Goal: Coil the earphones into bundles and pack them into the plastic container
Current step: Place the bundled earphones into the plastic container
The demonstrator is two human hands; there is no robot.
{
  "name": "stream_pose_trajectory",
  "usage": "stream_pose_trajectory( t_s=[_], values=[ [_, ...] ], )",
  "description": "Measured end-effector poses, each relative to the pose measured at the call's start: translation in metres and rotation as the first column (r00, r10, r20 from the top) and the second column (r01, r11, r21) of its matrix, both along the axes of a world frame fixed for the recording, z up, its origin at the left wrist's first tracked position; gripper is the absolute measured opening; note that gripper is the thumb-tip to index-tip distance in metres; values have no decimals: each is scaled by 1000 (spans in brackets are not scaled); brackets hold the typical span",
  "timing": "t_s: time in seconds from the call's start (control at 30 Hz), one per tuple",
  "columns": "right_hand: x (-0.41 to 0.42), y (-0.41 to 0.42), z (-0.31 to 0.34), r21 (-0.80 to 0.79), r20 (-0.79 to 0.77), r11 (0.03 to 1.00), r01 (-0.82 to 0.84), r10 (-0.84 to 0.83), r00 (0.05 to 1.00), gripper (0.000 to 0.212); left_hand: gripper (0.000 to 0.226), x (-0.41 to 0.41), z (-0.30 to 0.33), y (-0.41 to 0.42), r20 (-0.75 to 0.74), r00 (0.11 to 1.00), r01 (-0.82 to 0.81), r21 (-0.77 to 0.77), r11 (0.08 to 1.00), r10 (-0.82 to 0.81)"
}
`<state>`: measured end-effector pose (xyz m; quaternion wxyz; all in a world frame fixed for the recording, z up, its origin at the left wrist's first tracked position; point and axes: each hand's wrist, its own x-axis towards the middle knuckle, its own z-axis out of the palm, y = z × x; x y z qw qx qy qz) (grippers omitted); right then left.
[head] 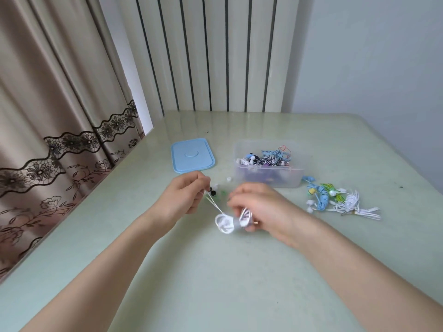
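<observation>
My right hand grips a coiled bundle of white earphone cable just above the table. Two white strands run up and left from the coil to my left hand, which pinches their earbud end; small black and white buds show beside its fingertips. The clear plastic container stands open behind my right hand, holding several coiled earphones in blue, black-and-white and other colours. A loose pile of blue, green and white earphones lies to the right of the container.
The container's light blue lid lies flat on the pale green table, left of the container. A curtain hangs along the table's left edge. A ribbed radiator and a wall stand behind the far edge.
</observation>
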<state>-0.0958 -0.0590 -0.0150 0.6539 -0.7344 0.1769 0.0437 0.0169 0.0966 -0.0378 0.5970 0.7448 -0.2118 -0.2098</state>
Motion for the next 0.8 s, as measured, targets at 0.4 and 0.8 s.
stream_pose_trajectory(
  t_s=[0.4, 0.8],
  values=[
    [-4, 7, -26, -595, 263, 799, 85, 94, 960, 47, 24, 1, -15, -17, -17, 982, 184, -69, 981, -186],
    [8, -28, -27, -60, 409, 963, 265, -218, 886, 18, 17, 6, -15, -50, 272, 962, 41, -52, 998, -26]
  ],
)
